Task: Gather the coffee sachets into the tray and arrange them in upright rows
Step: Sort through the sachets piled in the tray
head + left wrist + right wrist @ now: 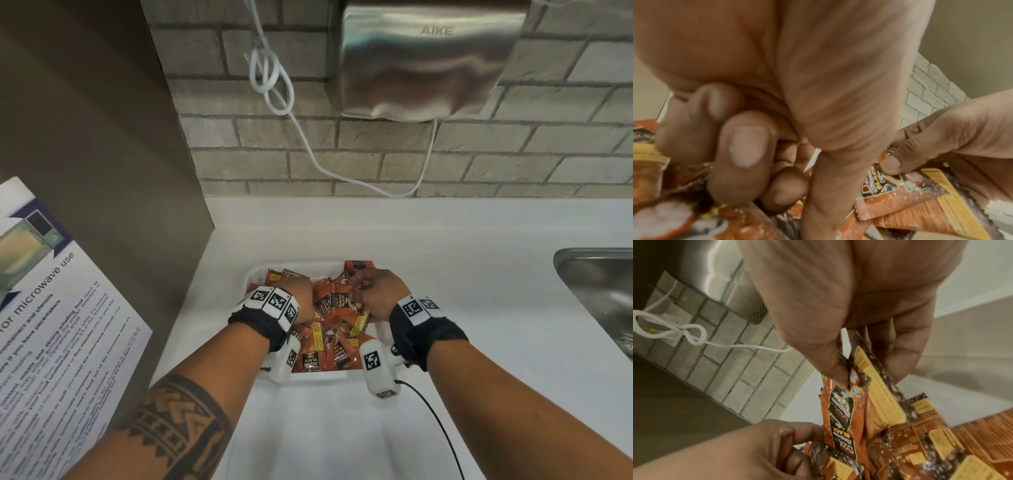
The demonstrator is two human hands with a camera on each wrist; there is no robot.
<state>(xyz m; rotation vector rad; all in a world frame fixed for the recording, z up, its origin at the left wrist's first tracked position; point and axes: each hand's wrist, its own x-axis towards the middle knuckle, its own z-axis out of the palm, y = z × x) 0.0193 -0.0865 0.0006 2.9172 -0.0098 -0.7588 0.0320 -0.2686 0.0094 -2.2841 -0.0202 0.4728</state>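
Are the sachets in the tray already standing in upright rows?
No, in the head view the sachets lie in a jumbled heap in the tray, pointing every way, with both hands in the pile.

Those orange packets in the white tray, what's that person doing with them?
A person is sorting coffee sachets in a white tray on the counter beside a sink. Both hands are down in the pile. The right hand pinches a couple of sachets between thumb and fingers. The left hand has its fingers curled among the packets, but what it holds is hidden. The sachets lie jumbled and overlapping, not yet in upright rows.
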